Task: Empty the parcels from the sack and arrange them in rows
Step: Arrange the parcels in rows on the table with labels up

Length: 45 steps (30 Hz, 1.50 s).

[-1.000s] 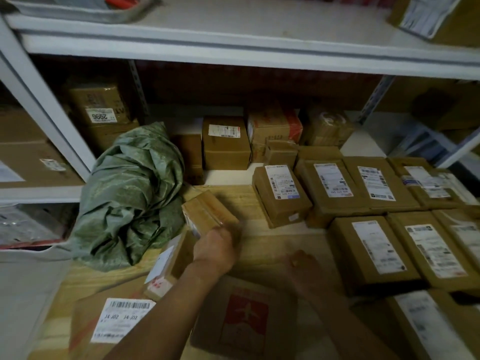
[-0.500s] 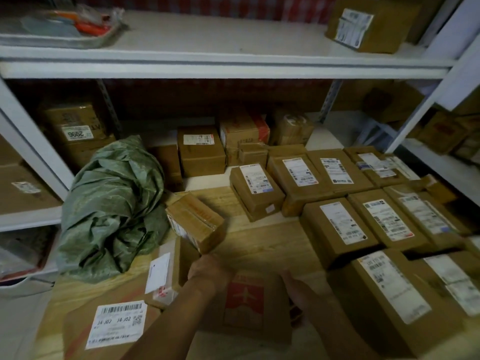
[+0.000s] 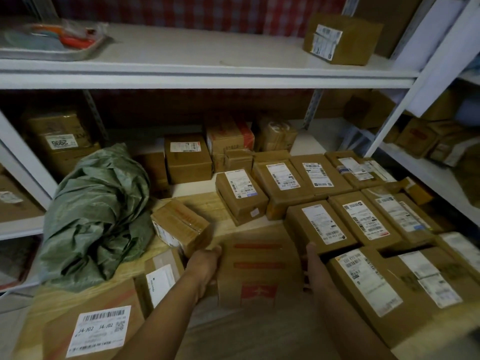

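A crumpled green woven-plastic sack (image 3: 98, 216) is showing a dull sheen at the left. The brown cardboard parcel with red stripes (image 3: 258, 266) in the near middle is looking matt, as are the brown cardboard parcels with white paper labels (image 3: 322, 224) at the right. Glossy clear tape is glinting on the small tilted cardboard box (image 3: 180, 224). The pale wood-grain floor (image 3: 207, 201) is looking smooth, the white painted metal shelf (image 3: 197, 74) matt.

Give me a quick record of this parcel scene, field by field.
held item: flat brown cardboard parcel with red stripes
left hand: grips its left edge
right hand: holds its right edge
sack: crumpled green woven sack, on the wooden floor
sorted: labelled brown boxes in rows, right side
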{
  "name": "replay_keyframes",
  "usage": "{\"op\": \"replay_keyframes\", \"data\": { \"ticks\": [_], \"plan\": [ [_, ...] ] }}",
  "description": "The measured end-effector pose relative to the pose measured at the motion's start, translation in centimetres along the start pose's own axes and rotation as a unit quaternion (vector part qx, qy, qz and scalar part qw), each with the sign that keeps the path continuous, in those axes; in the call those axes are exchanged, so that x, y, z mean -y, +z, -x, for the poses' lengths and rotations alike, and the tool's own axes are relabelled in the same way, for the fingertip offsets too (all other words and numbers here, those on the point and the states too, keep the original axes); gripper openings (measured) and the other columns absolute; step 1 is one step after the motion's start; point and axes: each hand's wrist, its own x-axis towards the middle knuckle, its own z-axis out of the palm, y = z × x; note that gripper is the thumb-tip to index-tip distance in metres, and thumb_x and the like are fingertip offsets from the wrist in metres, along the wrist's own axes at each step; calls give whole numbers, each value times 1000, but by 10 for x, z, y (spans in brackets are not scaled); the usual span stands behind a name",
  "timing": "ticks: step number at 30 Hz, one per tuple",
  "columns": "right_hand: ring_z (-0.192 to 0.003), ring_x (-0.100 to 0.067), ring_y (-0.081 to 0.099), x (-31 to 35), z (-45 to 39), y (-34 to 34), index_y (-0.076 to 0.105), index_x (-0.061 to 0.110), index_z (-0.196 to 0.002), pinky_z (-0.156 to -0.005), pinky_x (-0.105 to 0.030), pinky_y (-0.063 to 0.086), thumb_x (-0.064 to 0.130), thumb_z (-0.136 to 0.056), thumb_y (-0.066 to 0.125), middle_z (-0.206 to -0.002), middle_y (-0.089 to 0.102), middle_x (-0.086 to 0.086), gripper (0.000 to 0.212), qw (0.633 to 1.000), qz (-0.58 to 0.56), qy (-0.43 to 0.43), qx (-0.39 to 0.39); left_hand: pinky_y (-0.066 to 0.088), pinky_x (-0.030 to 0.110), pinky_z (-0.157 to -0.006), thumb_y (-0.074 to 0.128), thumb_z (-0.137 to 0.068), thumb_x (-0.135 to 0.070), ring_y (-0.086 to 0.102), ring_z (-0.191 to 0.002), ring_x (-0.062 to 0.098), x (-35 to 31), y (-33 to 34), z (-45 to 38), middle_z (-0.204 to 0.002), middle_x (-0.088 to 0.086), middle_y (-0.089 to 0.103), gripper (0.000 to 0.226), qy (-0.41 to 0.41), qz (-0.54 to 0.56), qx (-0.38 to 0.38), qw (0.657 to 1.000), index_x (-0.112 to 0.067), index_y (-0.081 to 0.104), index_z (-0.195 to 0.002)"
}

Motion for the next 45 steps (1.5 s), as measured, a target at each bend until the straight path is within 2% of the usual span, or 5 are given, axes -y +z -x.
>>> {"op": "replay_keyframes", "data": {
  "ticks": [2, 12, 25, 37, 45],
  "plan": [
    [-104, -25, 52, 2, 4, -4, 56, 7, -120, -70, -37, 46, 55, -95, 34, -122, 58, -11, 58, 998, -58, 18, 12, 51, 36, -74, 40, -100, -33, 60, -77, 23, 2, 2, 3, -81, 6, 62, 27, 9, 26, 14, 1000, -16, 58, -89],
    [-113, -32, 57, -11, 0, -10, 58, 20, -123, -95, -55, 45, 64, -69, 61, -118, 65, -8, 69, 990, -139, 9, 27, 56, 45, -79, 55, -92, -41, 60, -94, 26, 8, 8, 8, -105, 8, 59, 28, 45, 95, 9, 994, -15, 47, -98],
    [-102, -39, 57, -39, -3, -7, 55, 20, -110, -82, -59, 53, 27, -48, 86, -112, 58, -16, 70, 976, -129, 152, 88, 44, 35, -83, 51, -95, -29, 55, -87, 18, 3, 22, -8, -95, -1, 60, 16, 79, 100, -30, 991, -17, 61, -100],
    [-103, -30, 52, -34, -38, 27, 47, 13, -110, -99, -53, 45, 33, -82, 68, -93, 54, -7, 40, 957, -247, 151, -15, 44, 36, -91, 53, -94, -13, 54, -96, 20, 21, 42, -36, -95, 0, 61, 13, 31, 44, -73, 996, -17, 65, -89],
    [-73, -24, 58, -50, -47, 43, 63, 5, -101, -54, -31, 54, 55, -85, 56, -90, 63, -12, 52, 970, -201, 125, -61, 49, 37, -86, 52, -95, -21, 58, -96, 24, 21, 25, -44, -102, 6, 64, 15, 28, 54, -99, 993, -18, 66, -96]
  ]
}}
